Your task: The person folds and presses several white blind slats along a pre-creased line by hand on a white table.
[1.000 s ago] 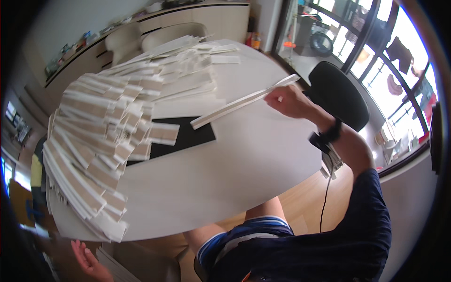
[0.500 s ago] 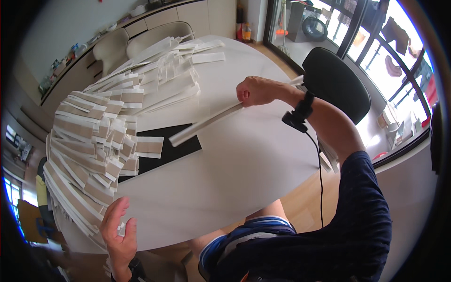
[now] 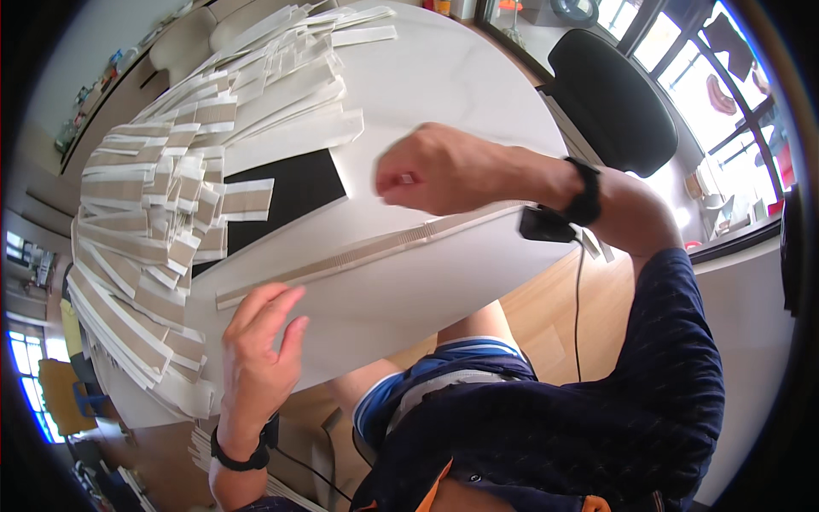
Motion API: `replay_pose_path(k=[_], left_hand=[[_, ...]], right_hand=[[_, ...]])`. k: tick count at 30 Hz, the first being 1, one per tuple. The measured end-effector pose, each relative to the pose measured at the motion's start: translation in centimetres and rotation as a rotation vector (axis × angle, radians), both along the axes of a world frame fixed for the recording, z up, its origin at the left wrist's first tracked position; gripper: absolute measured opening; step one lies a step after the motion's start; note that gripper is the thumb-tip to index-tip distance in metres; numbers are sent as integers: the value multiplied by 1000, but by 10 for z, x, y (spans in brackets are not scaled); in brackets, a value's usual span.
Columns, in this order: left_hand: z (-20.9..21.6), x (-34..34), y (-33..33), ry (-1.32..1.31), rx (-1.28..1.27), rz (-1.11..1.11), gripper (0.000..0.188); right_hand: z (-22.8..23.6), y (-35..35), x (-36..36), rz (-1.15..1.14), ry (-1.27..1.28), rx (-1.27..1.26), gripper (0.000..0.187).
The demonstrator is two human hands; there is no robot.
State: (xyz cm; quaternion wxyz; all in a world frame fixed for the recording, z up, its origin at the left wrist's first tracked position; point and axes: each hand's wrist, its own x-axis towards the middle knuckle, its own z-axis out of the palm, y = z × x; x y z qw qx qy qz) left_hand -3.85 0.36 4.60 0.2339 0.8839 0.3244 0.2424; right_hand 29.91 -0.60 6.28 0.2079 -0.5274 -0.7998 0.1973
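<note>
A long beige-and-white strip (image 3: 367, 250) lies slantwise across the near part of the table. My left hand (image 3: 266, 346) is just below its left end, fingers apart and holding nothing. Above the strip, my right hand (image 3: 426, 175) is closed and slightly blurred. A small pale spot shows between its curled fingers; what they hold, if anything, I cannot make out. At the left lies a big overlapping pile of beige-and-white strips (image 3: 128, 192), with whiter strips (image 3: 290, 136) farther back. One strip end (image 3: 247, 200) rests over a black flat panel (image 3: 294, 192).
The round white table (image 3: 452, 81) has a dark chair (image 3: 610, 102) at its right edge. Pale chairs (image 3: 183, 51) stand behind the pile. From the band on my right wrist, a black cable (image 3: 580, 316) hangs down past the table edge.
The long strip that my right hand held now lies flat on the table. My right hand has moved left and nearer, and my left hand has shifted right. The view has tilted down.
</note>
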Motion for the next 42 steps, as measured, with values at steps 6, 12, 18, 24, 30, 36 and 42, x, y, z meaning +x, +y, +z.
replay_pose_path(k=[6, 12, 18, 24, 30, 36, 42], left_hand=[[-17, 22, 5, 127, 107, -123, 40], [-27, 27, 12, 220, 113, -140, 42], [-25, 20, 14, 232, 74, -128, 42], [-21, 34, 22, 223, 72, -154, 38], [-16, 52, 22, 251, 55, -218, 36], [-18, 52, 17, 219, 70, -224, 39], [-15, -17, 25, 226, 67, 37, 35]], right_hand=[[-29, -65, 25, 35, -11, 71, 14], [-45, -94, 33, -111, -173, 259, 15], [-36, -143, 98, -491, -116, 127, 13], [-30, -174, 111, -729, -45, -17, 15], [-34, -171, 113, -768, 49, -80, 16], [-45, -151, 106, -505, -116, 198, 11], [-38, -129, 71, -395, -71, 195, 16]])
